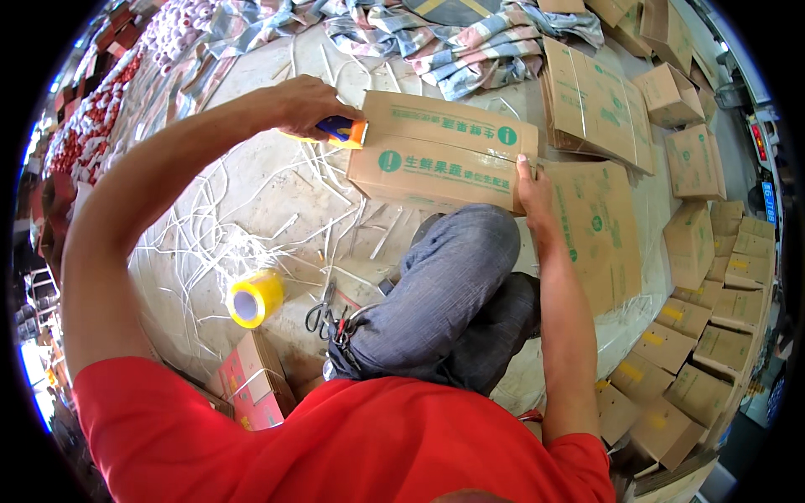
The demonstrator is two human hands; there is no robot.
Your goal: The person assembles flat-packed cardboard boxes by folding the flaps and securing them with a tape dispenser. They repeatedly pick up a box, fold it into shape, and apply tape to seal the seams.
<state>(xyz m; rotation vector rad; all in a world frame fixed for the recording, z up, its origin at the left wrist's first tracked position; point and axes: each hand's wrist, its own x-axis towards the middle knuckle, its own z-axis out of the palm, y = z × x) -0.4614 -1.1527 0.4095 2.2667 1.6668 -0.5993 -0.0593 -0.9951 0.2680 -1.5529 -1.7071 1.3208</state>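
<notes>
The person is sitting on the floor [251,180] in a red shirt [352,444], one knee in grey trousers [453,293] drawn up, and working on a cardboard box [442,151] lying just past that knee. The left hand [309,105] is wrapped tight around a tape dispenser [345,132], blue and orange, and is pressing its orange end against the box's left end, right at the seam between the two top flaps. The right hand [533,191] is lying flat, fingers together, on the box's right end, holding it down at the corner; it is gripping nothing. The two hands are well apart, one at each end of the box.

Near the left elbow a yellow tape roll [255,298] is lying on its side on the floor, among a scatter of white strips [210,239]. Scissors [320,314] are lying just beside the knee. A red carton [251,381] is sitting close to the shirt, lower left. To the right, flattened boxes [597,230] are stacked just beside the right hand, and made-up boxes [700,323] are piling along the right edge. Striped cloth [470,50] is bunched up beyond the box, at the top.
</notes>
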